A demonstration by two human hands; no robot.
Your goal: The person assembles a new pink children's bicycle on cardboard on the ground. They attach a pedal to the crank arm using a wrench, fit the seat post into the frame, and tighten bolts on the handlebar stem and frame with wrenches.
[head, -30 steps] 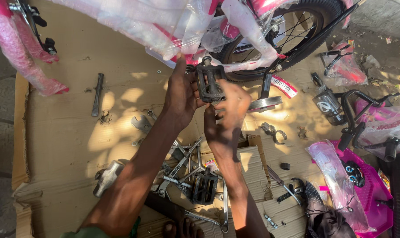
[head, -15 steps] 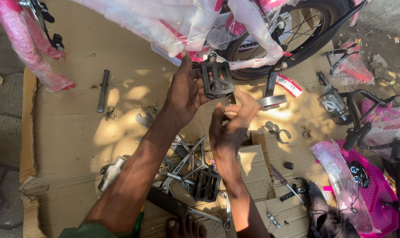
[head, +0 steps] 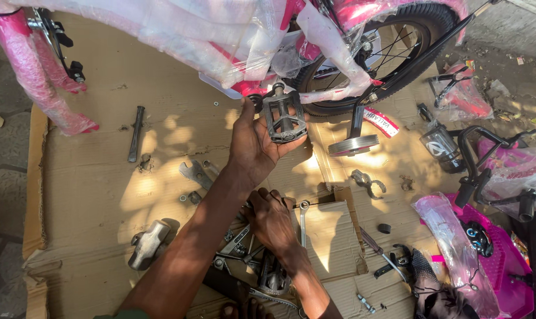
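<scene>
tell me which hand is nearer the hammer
Right. The right hand is down among the tools on the cardboard, a little right of the hammer; the left hand is up holding the pedal.

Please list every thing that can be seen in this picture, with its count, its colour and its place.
bicycle: one, pink, plastic-wrapped, top
pedal: one, grey, at the bicycle's crank, in the left hand
training wheel: one, grey, under the rear tyre
cardboard: brown sheets, on the ground
hammer: one, grey, lower left
spanners: several, metal, centre
handlebar: one, black, right
left hand: holds the pedal
right hand: on the tools, centre
</scene>
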